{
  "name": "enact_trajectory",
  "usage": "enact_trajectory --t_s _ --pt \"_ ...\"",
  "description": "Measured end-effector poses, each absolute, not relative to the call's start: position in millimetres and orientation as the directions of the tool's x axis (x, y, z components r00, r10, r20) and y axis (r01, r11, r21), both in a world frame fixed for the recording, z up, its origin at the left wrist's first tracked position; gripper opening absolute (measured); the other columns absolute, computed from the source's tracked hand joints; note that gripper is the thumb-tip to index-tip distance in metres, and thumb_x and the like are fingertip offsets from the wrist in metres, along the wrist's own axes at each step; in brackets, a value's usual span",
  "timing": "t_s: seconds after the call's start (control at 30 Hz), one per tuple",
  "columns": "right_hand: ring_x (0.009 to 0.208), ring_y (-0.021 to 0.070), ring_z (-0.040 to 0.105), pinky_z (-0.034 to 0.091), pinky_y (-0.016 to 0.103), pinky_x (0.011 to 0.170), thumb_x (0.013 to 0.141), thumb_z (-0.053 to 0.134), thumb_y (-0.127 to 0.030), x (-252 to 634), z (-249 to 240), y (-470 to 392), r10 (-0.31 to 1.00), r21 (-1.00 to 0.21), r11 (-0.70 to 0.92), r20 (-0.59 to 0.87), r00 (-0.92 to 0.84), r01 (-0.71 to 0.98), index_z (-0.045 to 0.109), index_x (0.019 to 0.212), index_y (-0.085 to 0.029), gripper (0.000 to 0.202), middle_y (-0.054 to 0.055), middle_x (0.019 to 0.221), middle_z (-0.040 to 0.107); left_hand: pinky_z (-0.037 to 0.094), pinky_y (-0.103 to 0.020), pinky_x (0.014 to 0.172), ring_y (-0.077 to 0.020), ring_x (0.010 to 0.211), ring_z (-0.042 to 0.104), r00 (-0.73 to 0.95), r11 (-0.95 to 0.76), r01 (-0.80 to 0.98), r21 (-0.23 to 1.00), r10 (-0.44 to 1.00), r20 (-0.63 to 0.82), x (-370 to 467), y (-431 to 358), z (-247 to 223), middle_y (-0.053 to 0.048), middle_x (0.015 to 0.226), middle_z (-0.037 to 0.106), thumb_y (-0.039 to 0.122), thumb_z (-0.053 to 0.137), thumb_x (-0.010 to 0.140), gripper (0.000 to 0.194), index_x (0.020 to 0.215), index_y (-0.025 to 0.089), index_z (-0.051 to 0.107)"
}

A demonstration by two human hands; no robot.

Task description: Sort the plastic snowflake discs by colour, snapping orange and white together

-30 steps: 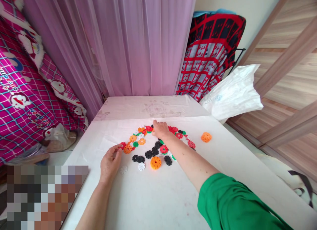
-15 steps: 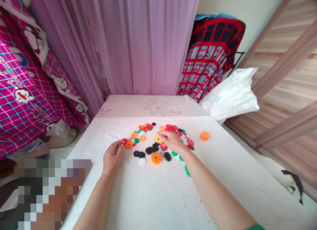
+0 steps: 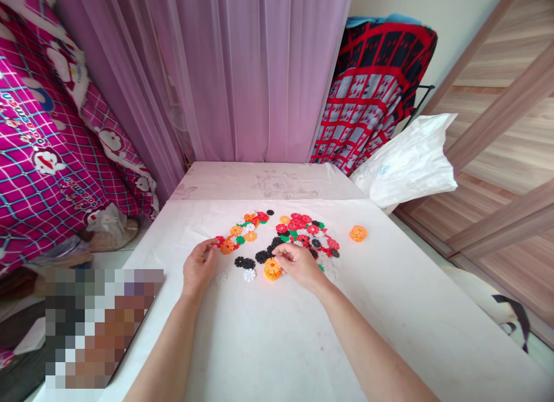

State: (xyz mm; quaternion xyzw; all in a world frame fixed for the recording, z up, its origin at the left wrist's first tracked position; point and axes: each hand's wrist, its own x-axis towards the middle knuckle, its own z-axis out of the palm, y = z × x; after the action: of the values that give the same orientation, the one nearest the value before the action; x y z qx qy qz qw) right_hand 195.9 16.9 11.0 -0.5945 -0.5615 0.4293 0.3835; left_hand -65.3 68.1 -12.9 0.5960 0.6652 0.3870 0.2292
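My right hand (image 3: 298, 264) pinches a light-orange, notched plastic disc (image 3: 272, 265) by its edge, thumb and fingertips nearly together, at the top of a short stack of orange discs (image 3: 272, 276) on a white-covered table (image 3: 268, 344); whether it rests fully on the pieces below, I cannot tell; my left hand (image 3: 199, 267) lies with thumb and forefinger drawn close at a red notched disc (image 3: 220, 239), though whether they grip it or merely rest beside it, I cannot tell; the work, by my reading, is only part done; orange pieces stand stacked before me, and another orange clump (image 3: 358, 234) lies well apart to the right; yet loose orange discs (image 3: 250, 236) lie scattered among white, green and red ones on the left, and a pale-orange disc (image 3: 284, 220) sits at the far edge of the right-hand heap; several black notched discs (image 3: 246, 263) lie loosely near the centre, while the mixed heap of red, green, white and black discs (image 3: 312, 229) looks unsorted.
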Motion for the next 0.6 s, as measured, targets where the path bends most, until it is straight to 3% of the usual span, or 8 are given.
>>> enact_trajectory --t_s 0.27,0.37,0.47,0.6 --pt "0.079 0.0166 0.066 0.049 0.027 0.074 0.092 0.050 -0.031 208.4 32.6 1.5 0.995 -0.673 0.046 0.093 0.023 0.738 0.071 0.087 -0.024 0.022 0.003 0.087 0.073 0.048 -0.027 0.065 -0.0179 0.077 0.066 -0.184 -0.026 0.610 0.792 0.968 0.173 -66.0 68.6 -14.2 -0.005 0.099 0.077 0.048 0.048 0.083 0.043 0.107 0.023 0.073" --pt "0.080 0.0160 0.067 0.049 0.027 0.075 0.088 0.058 -0.030 209.0 29.7 -4.7 0.995 -0.650 0.067 0.104 0.001 0.757 0.071 0.094 -0.025 0.015 0.003 0.096 0.073 0.049 -0.028 0.066 -0.0184 0.078 0.067 -0.183 -0.027 0.609 0.793 0.968 0.173 -66.0 68.6 -14.4 -0.004 0.099 0.077 0.048 0.048 0.082 0.043 0.107 0.023 0.073" --pt "0.086 0.0160 0.068 0.050 0.028 0.081 0.080 0.069 -0.027 207.7 21.8 -9.3 0.993 -0.654 0.096 0.110 -0.031 0.751 0.068 0.109 -0.025 0.028 0.004 0.111 0.071 0.049 -0.028 0.067 -0.0187 0.079 0.067 -0.175 -0.024 0.611 0.791 0.971 0.164 -66.1 68.1 -14.0 -0.004 0.100 0.077 0.047 0.048 0.083 0.042 0.107 0.024 0.073" --pt "0.096 0.0176 0.067 0.050 0.029 0.086 0.088 0.063 -0.030 214.3 21.5 2.4 0.988 -0.598 0.129 0.141 -0.054 0.791 0.069 0.111 -0.024 0.025 0.004 0.112 0.071 0.050 -0.029 0.070 -0.0192 0.081 0.067 -0.166 -0.033 0.613 0.790 0.971 0.169 -65.9 67.2 -13.3 -0.005 0.102 0.077 0.049 0.048 0.083 0.042 0.107 0.024 0.073"
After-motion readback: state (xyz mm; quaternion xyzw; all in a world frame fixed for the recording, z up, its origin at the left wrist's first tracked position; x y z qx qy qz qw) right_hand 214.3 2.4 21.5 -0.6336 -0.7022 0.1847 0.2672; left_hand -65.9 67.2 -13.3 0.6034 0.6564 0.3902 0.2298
